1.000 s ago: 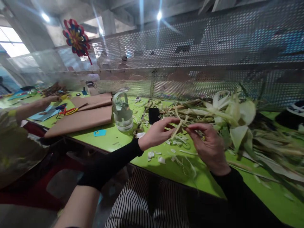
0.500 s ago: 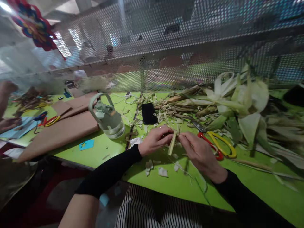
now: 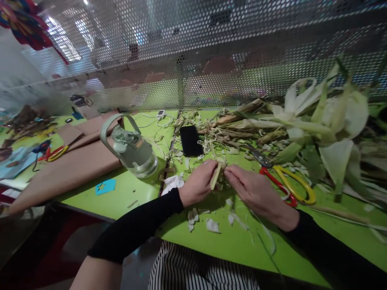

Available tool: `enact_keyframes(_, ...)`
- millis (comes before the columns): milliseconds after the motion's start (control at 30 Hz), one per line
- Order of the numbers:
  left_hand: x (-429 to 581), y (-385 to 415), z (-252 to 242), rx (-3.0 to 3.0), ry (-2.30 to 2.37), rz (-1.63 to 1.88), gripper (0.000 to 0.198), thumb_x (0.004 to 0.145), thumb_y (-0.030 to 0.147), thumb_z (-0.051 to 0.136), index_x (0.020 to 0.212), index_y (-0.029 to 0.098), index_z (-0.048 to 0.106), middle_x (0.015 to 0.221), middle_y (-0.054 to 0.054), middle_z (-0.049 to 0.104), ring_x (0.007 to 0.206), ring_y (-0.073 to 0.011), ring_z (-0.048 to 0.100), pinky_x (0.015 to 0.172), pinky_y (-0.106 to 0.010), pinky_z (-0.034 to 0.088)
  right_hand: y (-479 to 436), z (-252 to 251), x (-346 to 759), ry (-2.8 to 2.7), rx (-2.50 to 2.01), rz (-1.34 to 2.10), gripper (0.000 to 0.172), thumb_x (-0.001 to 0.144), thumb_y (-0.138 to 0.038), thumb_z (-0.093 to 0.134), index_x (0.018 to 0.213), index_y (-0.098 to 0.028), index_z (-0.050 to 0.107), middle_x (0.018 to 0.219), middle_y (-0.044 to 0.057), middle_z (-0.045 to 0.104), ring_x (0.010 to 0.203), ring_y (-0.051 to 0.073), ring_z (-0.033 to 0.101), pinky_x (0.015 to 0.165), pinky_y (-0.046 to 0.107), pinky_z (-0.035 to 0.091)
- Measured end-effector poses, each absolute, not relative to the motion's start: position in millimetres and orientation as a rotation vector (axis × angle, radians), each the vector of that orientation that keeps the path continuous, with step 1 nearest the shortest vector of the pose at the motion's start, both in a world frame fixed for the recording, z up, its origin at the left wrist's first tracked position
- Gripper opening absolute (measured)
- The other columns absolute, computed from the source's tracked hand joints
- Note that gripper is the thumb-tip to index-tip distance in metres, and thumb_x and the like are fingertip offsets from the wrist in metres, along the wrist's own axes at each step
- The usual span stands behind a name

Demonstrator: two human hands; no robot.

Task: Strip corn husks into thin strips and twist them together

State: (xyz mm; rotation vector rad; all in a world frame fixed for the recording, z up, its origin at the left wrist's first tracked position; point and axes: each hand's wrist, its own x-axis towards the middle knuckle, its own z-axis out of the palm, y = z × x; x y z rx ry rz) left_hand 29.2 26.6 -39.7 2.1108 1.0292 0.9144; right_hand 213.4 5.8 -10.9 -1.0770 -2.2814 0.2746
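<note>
- Nearest you, black-and-white striped cloth [image 3: 196,274] shows below the edge of the bright green worktop [image 3: 136,197], and black sleeves [image 3: 142,225] cover both forearms.
- Small white torn scraps [image 3: 212,226] lie on the worktop just in front of your wrists.
- Your left hand [image 3: 198,187] is curled shut around the lower part of a pale yellow-green husk strip [image 3: 215,176]. The strip stands tilted just above the worktop, between your two hands.
- Your right hand [image 3: 256,193] meets it from the other side, with the fingertips narrowed to a pinch on the strip's upper end.
- Just beyond the right hand, scissors with one red and one yellow handle [image 3: 290,186] lie flat on the worktop.
- To your left stands a clear bottle with a pale green loop-handled lid [image 3: 130,147], near a blue paper cutout [image 3: 105,186] and brown paper sheets [image 3: 69,169].
- Further back, a black phone [image 3: 190,141] lies flat among husk trimmings.
- A heap of green and cream corn husks [image 3: 302,121] spreads across the far right.
- A perforated metal screen [image 3: 211,60] closes off the back of the worktop.
</note>
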Motion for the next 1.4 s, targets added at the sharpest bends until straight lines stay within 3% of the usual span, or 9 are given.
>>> enact_keyframes(300,35,15,-40,1.665,0.958,0.969,0.027,0.104,0.044,0.042,0.099,0.019,0.053,0.099,-0.006,0.056,0.07,-0.0131,0.059,0.059,-0.027,0.054,5,-21,216,-2.379,-0.975,0.019,0.039,0.109,-0.031,0.032,0.091,-0.019,0.064,0.069,0.007,0.07,0.057,0.019,0.059,0.056,0.033,0.043)
enact_keyframes(433,29,19,-37,1.546,0.81,0.962,0.042,0.101,0.059,0.047,0.101,0.018,0.055,0.092,-0.003,0.056,0.064,-0.0106,0.06,0.06,-0.026,0.055,1,-13,216,-2.253,-1.005,0.275,0.037,0.109,-0.036,0.037,0.086,-0.022,0.062,0.068,0.002,0.066,0.057,0.017,0.057,0.056,0.031,0.043)
enact_keyframes(567,21,25,-31,1.43,0.648,0.934,0.051,0.094,0.069,0.054,0.103,0.019,0.057,0.093,-0.002,0.057,0.066,-0.0094,0.06,0.063,-0.026,0.055,7,-2,224,-1.882,-1.086,0.326,0.032,0.107,-0.044,0.041,0.11,-0.024,0.066,0.106,0.01,0.073,0.093,0.024,0.069,0.078,0.038,0.054)
enact_keyframes(667,20,22,-27,1.409,0.608,0.851,0.053,0.092,0.072,0.055,0.102,0.02,0.058,0.083,0.0,0.053,0.064,-0.0099,0.056,0.064,-0.027,0.054,14,0,227,-1.898,-1.092,0.305,0.038,0.104,-0.05,0.043,0.119,-0.024,0.067,0.124,0.013,0.071,0.116,0.03,0.066,0.094,0.047,0.053)
enact_keyframes(800,26,15,-24,1.333,0.564,0.77,0.052,0.088,0.072,0.062,0.092,0.021,0.054,0.078,0.002,0.045,0.06,-0.0091,0.047,0.064,-0.03,0.055,16,-1,226,-2.11,-1.014,0.499,0.04,0.103,-0.055,0.045,0.095,-0.022,0.067,0.088,0.007,0.074,0.081,0.024,0.068,0.072,0.038,0.054)
enact_keyframes(933,27,9,-25,1.205,0.524,0.737,0.052,0.084,0.069,0.069,0.086,0.018,0.056,0.074,0.003,0.042,0.061,-0.0082,0.041,0.058,-0.027,0.05,13,3,226,-2.158,-0.909,0.611,0.05,0.104,-0.059,0.043,0.071,-0.023,0.056,0.062,-0.001,0.056,0.054,0.015,0.052,0.052,0.029,0.041)
enact_keyframes(1033,25,4,-25,1.113,0.566,0.678,0.056,0.078,0.069,0.076,0.088,0.017,0.062,0.077,0.001,0.049,0.063,-0.0084,0.045,0.055,-0.024,0.047,12,8,230,-2.191,-0.839,0.687,0.054,0.104,-0.06,0.044,0.065,-0.023,0.053,0.056,-0.003,0.048,0.051,0.013,0.045,0.05,0.028,0.036)
enact_keyframes(1133,24,-2,-20,1.045,0.519,0.641,0.054,0.073,0.068,0.081,0.084,0.018,0.062,0.079,-0.001,0.055,0.062,-0.0083,0.047,0.051,-0.023,0.042,10,14,233,-2.227,-0.748,0.806,0.055,0.103,-0.061,0.045,0.068,-0.022,0.059,0.058,-0.002,0.051,0.051,0.013,0.046,0.05,0.027,0.036)
enact_keyframes(1400,17,-7,-2,1.059,0.435,0.506,0.057,0.069,0.068,0.084,0.075,0.017,0.059,0.07,0.0,0.053,0.054,-0.0075,0.045,0.048,-0.023,0.039,1,20,231,-2.2,-0.686,0.902,0.058,0.102,-0.064,0.046,0.063,-0.022,0.05,0.06,-0.002,0.051,0.057,0.013,0.049,0.056,0.027,0.039)
